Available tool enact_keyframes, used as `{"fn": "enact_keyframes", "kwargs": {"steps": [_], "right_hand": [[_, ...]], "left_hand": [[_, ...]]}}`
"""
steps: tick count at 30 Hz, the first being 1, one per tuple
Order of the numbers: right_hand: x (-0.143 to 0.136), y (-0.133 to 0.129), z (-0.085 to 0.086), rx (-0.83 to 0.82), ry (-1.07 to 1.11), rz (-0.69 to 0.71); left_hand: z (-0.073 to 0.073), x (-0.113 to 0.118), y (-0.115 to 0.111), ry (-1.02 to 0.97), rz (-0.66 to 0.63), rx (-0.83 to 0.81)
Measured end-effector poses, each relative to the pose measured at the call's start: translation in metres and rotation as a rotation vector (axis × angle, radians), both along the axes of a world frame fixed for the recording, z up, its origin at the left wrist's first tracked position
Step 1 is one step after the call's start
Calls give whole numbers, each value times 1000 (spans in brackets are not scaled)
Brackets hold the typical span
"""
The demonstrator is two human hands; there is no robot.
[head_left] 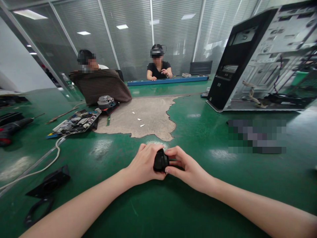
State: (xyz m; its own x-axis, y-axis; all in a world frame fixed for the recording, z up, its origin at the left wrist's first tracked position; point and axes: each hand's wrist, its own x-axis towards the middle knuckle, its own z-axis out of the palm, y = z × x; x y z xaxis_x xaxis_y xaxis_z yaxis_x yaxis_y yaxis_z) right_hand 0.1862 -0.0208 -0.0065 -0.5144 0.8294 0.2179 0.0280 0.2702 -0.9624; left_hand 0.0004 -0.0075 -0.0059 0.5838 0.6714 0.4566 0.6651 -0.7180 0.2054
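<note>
Both my hands are round a small black part point(160, 161) above the green table, near the middle of the view. It looks short and rounded with ridges on its right side, but its exact kind does not show. My left hand point(146, 163) wraps it from the left, fingers curled over its far side. From the right, my right hand point(184, 166) pinches its ridged end between thumb and fingertips. Parts of it are hidden by the fingers. Closest to my left forearm lie a black plastic bracket point(51, 181) and a black ring-shaped piece point(38, 211).
An open computer case point(224, 66) stands at right, beside a pixelated item point(257, 136). Leftward are a circuit board point(76, 123), a white cable point(55, 158) and a power drill point(15, 127). Brown cloth point(99, 86) lies farther back. Two people sit across the table.
</note>
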Motion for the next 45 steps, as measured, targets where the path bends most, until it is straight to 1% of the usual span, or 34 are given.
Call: {"fn": "enact_keyframes", "kwargs": {"steps": [3,6,9,11,14,16,18,22,27,30,33,36,39,42,45], "right_hand": [[-1,-2,1,-11,0,9],[-3,-2,4,-4,-27,-17],[-6,-3,7,-8,-48,-38],[-7,-3,7,-10,-51,-49],[-7,-4,6,-6,-54,-70],[-7,-4,5,-6,-53,-77],[-7,-4,5,-1,-57,-75],[-7,-5,6,23,-73,-74],[-8,-6,7,18,-81,-73],[-9,-8,7,30,-85,-90],[-10,-9,7,45,-82,-105],[-9,-8,6,39,-62,-97],[-8,-6,4,-5,-20,-59],[-6,-4,4,-51,19,-27],[-4,-3,4,-59,27,-8]], "left_hand": [[-1,0,1,-15,-3,-5],[-1,0,0,-16,-1,-8],[2,1,-2,12,31,-3],[6,1,-4,54,74,23],[12,1,-6,176,138,116],[14,0,-7,258,173,123],[15,0,-8,287,191,90],[11,0,-9,263,164,-37],[8,-4,-10,106,202,-229],[9,-6,-11,45,191,-266],[10,-4,-11,74,130,-229],[10,-2,-11,179,87,-166],[9,-1,-11,253,93,-110],[7,-2,-12,264,97,-52],[4,-2,-11,265,106,-18]]}}
